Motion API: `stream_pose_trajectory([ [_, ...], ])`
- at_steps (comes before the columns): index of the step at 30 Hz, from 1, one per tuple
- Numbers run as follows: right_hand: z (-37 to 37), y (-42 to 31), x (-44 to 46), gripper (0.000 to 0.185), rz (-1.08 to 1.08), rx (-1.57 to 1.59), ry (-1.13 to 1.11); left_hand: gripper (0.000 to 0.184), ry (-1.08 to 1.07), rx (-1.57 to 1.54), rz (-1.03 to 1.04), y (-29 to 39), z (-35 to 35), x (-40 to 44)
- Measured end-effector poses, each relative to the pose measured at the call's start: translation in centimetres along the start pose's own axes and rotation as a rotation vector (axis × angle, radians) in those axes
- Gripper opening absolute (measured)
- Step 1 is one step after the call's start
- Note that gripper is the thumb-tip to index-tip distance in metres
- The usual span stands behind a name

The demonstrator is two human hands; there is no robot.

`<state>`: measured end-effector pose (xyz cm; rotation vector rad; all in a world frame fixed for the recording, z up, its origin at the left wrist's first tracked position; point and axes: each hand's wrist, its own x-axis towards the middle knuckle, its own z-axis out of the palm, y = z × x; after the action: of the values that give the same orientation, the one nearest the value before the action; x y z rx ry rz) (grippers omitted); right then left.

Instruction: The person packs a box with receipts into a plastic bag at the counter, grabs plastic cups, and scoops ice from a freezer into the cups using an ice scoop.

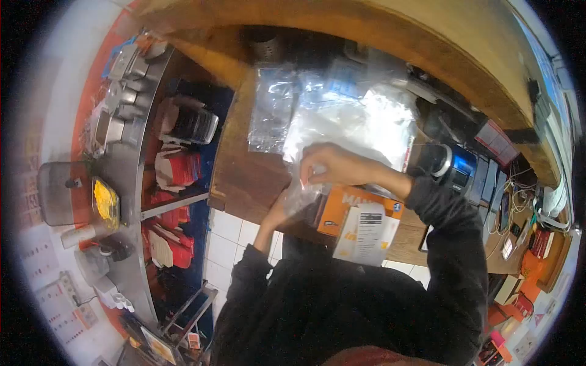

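From where I stand, the person in dark sleeves has both hands over the near edge of the wooden table (241, 174), busy with a clear plastic bag (298, 196). The right hand (329, 163) is curled nearly closed, thumb and fingertips drawn together in a pinch on the thin plastic. The left hand (282, 207) sits lower and to the side, against the bag; the film blurs its fingers, so I can't tell how far open they are or how firmly they hold. The bag itself hangs crumpled between the two hands, just beside an orange box (330, 213).

A printed paper slip (370, 224) lies across the front of that box, close to the person's dark top. Beyond the hands, shiny plastic sheets (348, 125) spread over the table, with a flat clear packet (268, 107) at their left.

Over to the left runs a steel counter (135, 165) — a tub of yellow food (105, 202) stands on it — and red cartons (183, 168) are packed on the shelf below.
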<state>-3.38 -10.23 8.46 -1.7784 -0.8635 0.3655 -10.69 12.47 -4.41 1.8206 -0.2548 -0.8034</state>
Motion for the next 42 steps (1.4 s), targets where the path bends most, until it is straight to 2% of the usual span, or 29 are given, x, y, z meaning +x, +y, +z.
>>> stream_pose_trajectory([
  [2, 1.8, 1.7, 2.1, 0.009, 0.138, 0.075, -0.418, 0.046, -0.133, -0.151, -0.014, -2.4, -0.1, 0.1],
  [3, 2.4, 2.1, 3.0, 0.009, 0.14, 0.067, -0.43, 0.044, -0.033, -0.555, -0.108, -1.6, 0.1, 0.4],
  [4, 3.2, 2.3, 3.7, 0.012, 0.183, -0.036, -0.593, 0.043, 0.066, -0.962, -0.204, -0.4, 0.0, 0.5],
  [7, 6.1, 2.6, 4.1, 0.024, 0.316, -0.324, -1.089, 0.05, -0.02, -0.777, -0.12, 3.3, -0.8, -1.3],
  [8, 6.2, 3.0, 4.1, 0.026, 0.343, -0.374, -1.18, 0.055, 0.011, -0.63, -0.036, 2.8, -0.5, -1.9],
  [9, 6.4, 3.4, 4.1, 0.028, 0.364, -0.425, -1.275, 0.055, 0.015, -0.65, -0.033, 2.8, -0.1, -1.7],
  [11, 4.8, 4.9, 3.7, 0.034, 0.463, -0.203, -1.159, 0.061, 0.183, -0.226, 0.186, 3.2, 1.0, -0.8],
  [12, 2.8, 3.7, 4.9, 0.035, 0.464, -0.08, -1.135, 0.061, 0.188, -0.235, 0.189, 3.2, 1.3, -0.1],
  [13, 0.5, 2.8, 6.3, 0.036, 0.465, 0.044, -1.105, 0.059, 0.112, -0.197, 0.218, 3.0, 1.6, 0.6],
  [14, -1.4, 6.3, 5.1, 0.033, 0.305, 0.117, -0.894, 0.058, 0.034, -0.158, 0.249, 2.9, 1.7, 1.0],
  [15, -4.9, 4.2, 6.2, 0.03, 0.607, 0.413, -0.648, 0.058, 0.031, -0.164, 0.254, 3.3, 1.6, 1.0],
  [16, -7.5, 3.8, 6.7, 0.027, 0.574, 0.036, -0.352, 0.055, 0.066, -0.023, 0.09, 4.1, 1.5, 0.6],
  [17, -9.7, 4.4, 6.9, 0.028, 0.596, -0.532, -0.027, 0.052, 0.1, 0.12, -0.077, 4.7, 1.5, 0.2],
  [19, -15.7, 14.1, 3.3, 0.034, 0.492, -1.208, 0.232, 0.048, 0.109, 0.145, -0.103, 5.3, 2.3, -0.1],
  [21, -17.4, 14.9, 3.4, 0.035, 0.338, -1.687, 0.266, 0.045, 0.119, 0.186, -0.129, 5.0, 2.4, -0.5],
  [23, -18.1, 14.9, 3.0, 0.033, 0.615, -0.361, 0.528, 0.05, 0.145, 0.088, 0.158, 3.7, 2.1, -0.7],
  [24, -18.0, 15.0, 2.9, 0.033, 0.617, -0.355, 0.528, 0.05, 0.143, 0.09, 0.152, 3.9, 1.3, -0.9],
  [26, -16.6, 14.1, 2.3, 0.031, 0.479, -0.294, 0.667, 0.052, -0.104, -0.085, 0.26, 4.8, -0.8, -1.6],
  [27, -15.8, 13.2, 2.0, 0.03, 0.436, -0.271, 0.717, 0.052, -0.116, -0.078, 0.253, 4.9, -1.7, -1.4],
  [29, -13.4, 6.4, 1.9, 0.025, 0.194, 0.287, 0.714, 0.055, -0.295, -0.165, -0.025, 5.0, -3.1, -0.2],
  [30, -11.7, 2.0, 1.4, 0.022, 0.203, -0.273, 0.73, 0.056, -0.181, -0.104, 0.025, 4.1, -2.5, 0.7],
  [31, -10.5, -1.9, 0.7, 0.02, 0.214, -0.834, 0.695, 0.056, -0.207, -0.102, 0.005, 5.5, -2.4, 1.3],
  [32, -10.4, -3.7, 0.0, 0.018, 0.043, -0.865, 0.754, 0.056, -0.114, 0.046, 0.061, 8.1, -2.5, 2.2],
  [34, -8.9, -6.0, -3.6, 0.016, 0.208, -0.511, 0.827, 0.057, -0.033, 0.195, 0.122, 10.2, -1.3, 4.9],
  [36, -7.4, -7.6, -7.3, 0.013, 0.411, -0.154, 0.856, 0.051, -0.303, 0.303, 0.103, 11.1, 0.6, 8.3],
  [37, -6.8, -8.0, -9.4, 0.011, 0.564, -0.074, 0.854, 0.051, -0.31, 0.301, 0.109, 11.3, 1.5, 10.1],
  [39, -4.9, -7.3, -13.0, 0.011, 0.488, 0.022, 0.894, 0.05, -0.78, 0.567, 0.068, 10.3, 3.8, 13.5],
  [40, -4.0, -7.1, -14.6, 0.009, 0.548, -0.015, 0.871, 0.049, -0.817, 0.642, 0.176, 9.8, 4.8, 14.5],
  [42, -2.1, -6.7, -16.2, 0.005, 0.585, 0.075, 0.905, 0.048, -0.864, 0.655, 0.224, 9.9, 5.9, 16.0],
])
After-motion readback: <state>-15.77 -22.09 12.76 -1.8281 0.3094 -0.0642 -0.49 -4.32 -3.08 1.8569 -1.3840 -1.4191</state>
